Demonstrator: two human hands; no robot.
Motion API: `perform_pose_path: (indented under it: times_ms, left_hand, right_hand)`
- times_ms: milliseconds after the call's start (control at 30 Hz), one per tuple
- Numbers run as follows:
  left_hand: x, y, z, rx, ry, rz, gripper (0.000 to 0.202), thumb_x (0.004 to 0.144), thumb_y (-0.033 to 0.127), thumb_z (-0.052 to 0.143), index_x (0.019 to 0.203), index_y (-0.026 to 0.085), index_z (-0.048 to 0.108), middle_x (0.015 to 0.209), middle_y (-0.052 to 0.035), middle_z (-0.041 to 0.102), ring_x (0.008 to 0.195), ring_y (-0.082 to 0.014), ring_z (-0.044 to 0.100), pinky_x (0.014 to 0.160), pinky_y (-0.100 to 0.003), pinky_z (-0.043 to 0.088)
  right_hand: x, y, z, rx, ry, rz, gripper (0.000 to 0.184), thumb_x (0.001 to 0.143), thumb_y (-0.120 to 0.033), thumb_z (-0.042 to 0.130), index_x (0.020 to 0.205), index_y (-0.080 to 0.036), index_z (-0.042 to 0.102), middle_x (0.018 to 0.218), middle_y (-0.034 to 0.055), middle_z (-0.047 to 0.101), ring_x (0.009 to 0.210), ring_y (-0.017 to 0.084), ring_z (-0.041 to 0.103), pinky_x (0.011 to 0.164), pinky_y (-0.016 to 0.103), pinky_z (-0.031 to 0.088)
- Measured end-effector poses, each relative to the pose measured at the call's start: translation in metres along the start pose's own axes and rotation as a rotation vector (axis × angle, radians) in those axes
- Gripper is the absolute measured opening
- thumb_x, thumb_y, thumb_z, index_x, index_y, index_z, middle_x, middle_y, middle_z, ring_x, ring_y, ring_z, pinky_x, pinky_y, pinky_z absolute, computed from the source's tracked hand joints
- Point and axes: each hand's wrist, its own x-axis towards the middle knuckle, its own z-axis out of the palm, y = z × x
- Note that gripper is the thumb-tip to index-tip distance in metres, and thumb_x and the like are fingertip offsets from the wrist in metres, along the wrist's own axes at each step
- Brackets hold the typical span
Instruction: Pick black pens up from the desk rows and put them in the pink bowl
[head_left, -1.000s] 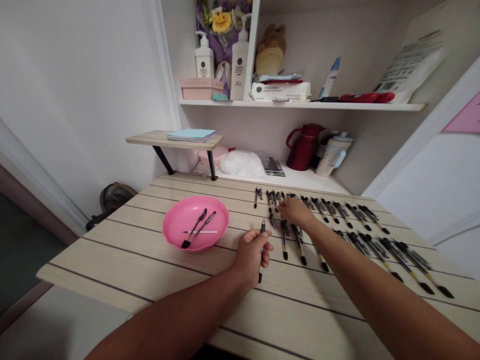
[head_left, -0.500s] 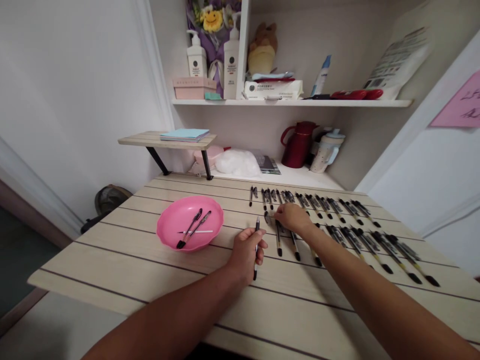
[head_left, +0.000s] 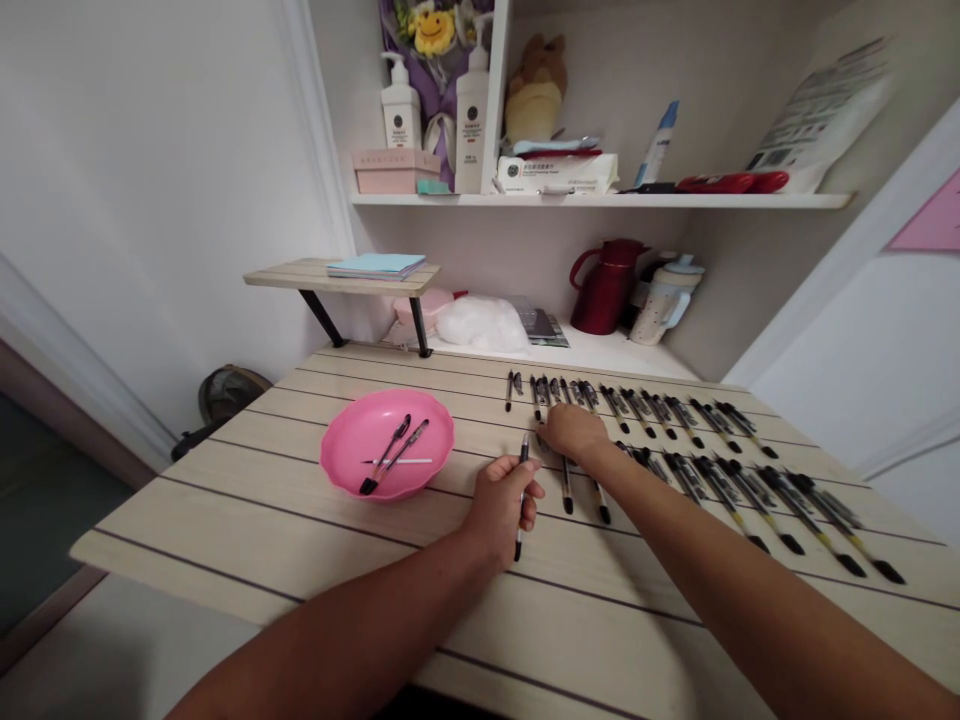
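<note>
My left hand (head_left: pixel 501 505) is closed around a pen (head_left: pixel 523 455), held nearly upright with its bare pointed end up. My right hand (head_left: pixel 574 432) reaches over the rows of pens, fingers pinched at a small dark pen cap, mostly hidden by the fingertips. Just below that hand lie pens (head_left: pixel 567 488) of the near row, their black ends toward me. Left of my hands sits a pink bowl (head_left: pixel 337 470) with two black pens (head_left: pixel 397 455) and a thin white stick (head_left: pixel 409 461) in it.
A far row of pens and caps (head_left: pixel 667 412) runs along the table's back (head_left: pixel 247 540). The near row (head_left: pixel 795 500) stretches right, under my forearm. Behind stand a red jug (head_left: pixel 607 290), a pale cup (head_left: pixel 664 305), and a small raised shelf (head_left: pixel 292 275) holding blue paper.
My right hand has moved slightly left, and its fingertips now cover the cap that lay beside them. My left hand still holds the pen. The view has shifted a little.
</note>
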Motion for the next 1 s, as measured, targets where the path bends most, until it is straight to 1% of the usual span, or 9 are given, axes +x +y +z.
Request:
perform_pose_path:
  times_ms: [167,233,300,400,500,600,767,900,1000]
  left_hand:
    - [-0.001,0.000,0.000,0.001,0.002,-0.004,0.029,0.064,0.039,0.060,0.077,0.015,0.052,0.056,0.0044,0.050,0.034,-0.0016,0.034,0.034,-0.017,0.019]
    - [-0.001,0.001,0.000,0.000,-0.003,-0.001,0.027,0.065,0.037,0.060,0.077,0.015,0.052,0.056,0.0043,0.050,0.034,-0.0016,0.034,0.034,-0.017,0.019]
    - [-0.001,0.001,0.000,-0.001,-0.003,0.000,0.025,0.066,0.036,0.059,0.077,0.015,0.052,0.056,0.0044,0.050,0.033,-0.0015,0.034,0.034,-0.017,0.019]
    - [0.000,0.000,0.000,0.003,0.003,-0.007,0.025,0.066,0.037,0.059,0.077,0.015,0.052,0.056,0.0046,0.050,0.033,-0.0015,0.034,0.034,-0.017,0.019]
    - [0.000,0.000,0.000,0.003,0.001,-0.009,0.026,0.066,0.037,0.059,0.078,0.015,0.053,0.055,0.0048,0.050,0.033,-0.0014,0.034,0.034,-0.017,0.019]
    - [0.000,0.000,0.001,0.004,-0.001,-0.004,0.025,0.066,0.037,0.060,0.076,0.015,0.052,0.055,0.0050,0.050,0.033,-0.0013,0.034,0.034,-0.017,0.019]
    - [-0.001,0.001,0.000,0.007,0.003,-0.009,0.026,0.065,0.038,0.060,0.076,0.016,0.052,0.055,0.0050,0.050,0.033,-0.0014,0.034,0.034,-0.017,0.019]
    - [0.000,0.001,0.000,0.007,0.007,-0.012,0.027,0.064,0.039,0.061,0.075,0.016,0.052,0.056,0.0049,0.051,0.033,-0.0014,0.034,0.034,-0.017,0.019]
    - [0.000,0.000,0.000,0.003,0.002,-0.007,0.028,0.063,0.039,0.062,0.075,0.015,0.052,0.055,0.0050,0.050,0.033,-0.0012,0.034,0.034,-0.017,0.019]
  right_hand:
    - [-0.008,0.003,-0.012,-0.009,0.015,-0.014,0.037,0.078,-0.038,0.048,0.097,-0.012,0.065,0.102,0.0163,0.064,0.095,0.026,0.060,0.076,0.032,0.044]
    - [-0.017,0.006,-0.017,-0.015,0.030,-0.023,0.036,0.079,-0.038,0.045,0.095,-0.013,0.065,0.101,0.0164,0.065,0.095,0.026,0.060,0.076,0.033,0.044]
    - [-0.032,0.009,-0.018,-0.047,0.041,-0.053,0.034,0.080,-0.036,0.044,0.092,-0.013,0.066,0.096,0.0164,0.066,0.093,0.026,0.061,0.074,0.033,0.044]
    - [-0.062,0.013,-0.011,-0.140,0.050,-0.141,0.034,0.082,-0.037,0.043,0.086,-0.014,0.066,0.087,0.0160,0.067,0.084,0.027,0.063,0.068,0.034,0.045]
    - [-0.091,0.014,-0.001,-0.191,0.060,-0.199,0.040,0.086,-0.037,0.036,0.082,-0.013,0.067,0.082,0.0169,0.068,0.077,0.027,0.065,0.062,0.033,0.045]
    - [-0.108,0.012,0.004,-0.200,0.052,-0.227,0.042,0.088,-0.031,0.030,0.080,-0.015,0.068,0.079,0.0160,0.068,0.073,0.026,0.065,0.060,0.033,0.045]
    - [-0.113,0.008,0.005,-0.201,0.066,-0.244,0.038,0.088,-0.025,0.030,0.083,-0.016,0.067,0.078,0.0150,0.068,0.073,0.026,0.065,0.059,0.032,0.044]
    - [-0.110,0.008,0.007,-0.231,0.059,-0.271,0.030,0.083,-0.014,0.037,0.082,-0.017,0.067,0.078,0.0144,0.067,0.071,0.026,0.065,0.059,0.033,0.045]
    - [-0.107,0.009,0.011,-0.241,0.056,-0.260,0.028,0.081,-0.012,0.039,0.080,-0.015,0.067,0.078,0.0156,0.067,0.071,0.026,0.065,0.060,0.033,0.045]
